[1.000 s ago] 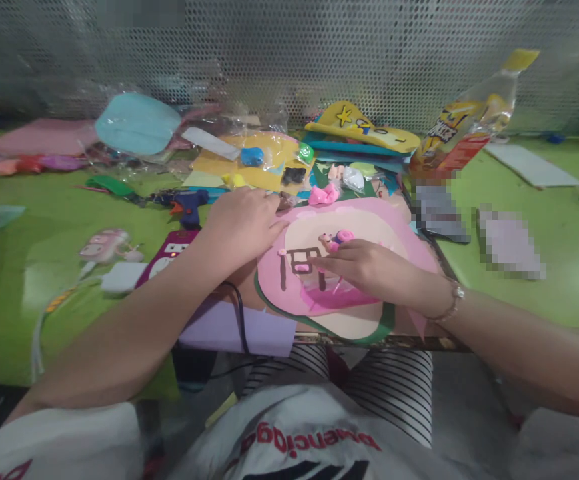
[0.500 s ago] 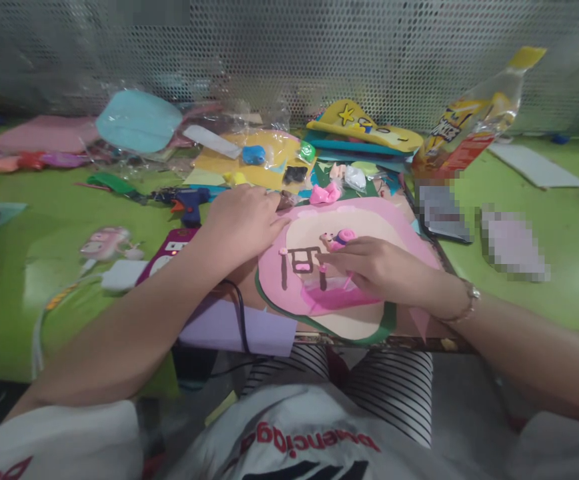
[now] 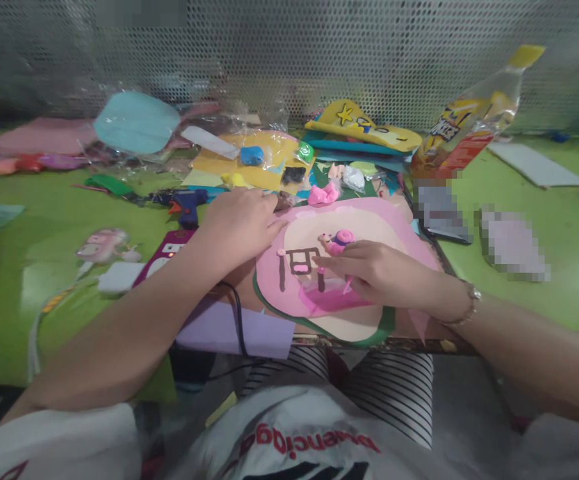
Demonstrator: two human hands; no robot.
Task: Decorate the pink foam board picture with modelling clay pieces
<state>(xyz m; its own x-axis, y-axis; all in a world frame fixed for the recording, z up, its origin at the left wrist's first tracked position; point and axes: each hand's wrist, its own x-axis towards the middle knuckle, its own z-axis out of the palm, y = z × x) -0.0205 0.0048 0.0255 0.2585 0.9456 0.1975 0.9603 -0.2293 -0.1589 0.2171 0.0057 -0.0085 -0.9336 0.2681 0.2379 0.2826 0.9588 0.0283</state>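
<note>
A layered pink and cream card picture point(image 3: 271, 285) with a green backing lies before me. It bears a brown clay frame shape point(image 3: 282, 273), a small snail with a pink and purple shell point(image 3: 343, 237) and a bright pink patch point(image 3: 319, 298). My right hand point(image 3: 387, 270) rests over it, its index finger stretched out and touching the brown frame's right side, the other fingers partly bent. A thin pink strip point(image 3: 348, 285) shows under those fingers; whether it is stuck to the card, I cannot tell. My left hand point(image 3: 242, 220) lies flat at the card's upper left edge, thumb apart, holding nothing visible.
Pink clay point(image 3: 323, 193) and several wrapped clay lumps lie behind the card. A blue glue gun point(image 3: 188, 207) and a purple power strip point(image 3: 164, 257) with a cord are at left. A bottle point(image 3: 474, 120) stands back right, near a phone-like dark item point(image 3: 442, 213).
My right hand's index finger has shifted slightly down along the brown frame. My left hand stays where it was, and the whole view has drifted a little.
</note>
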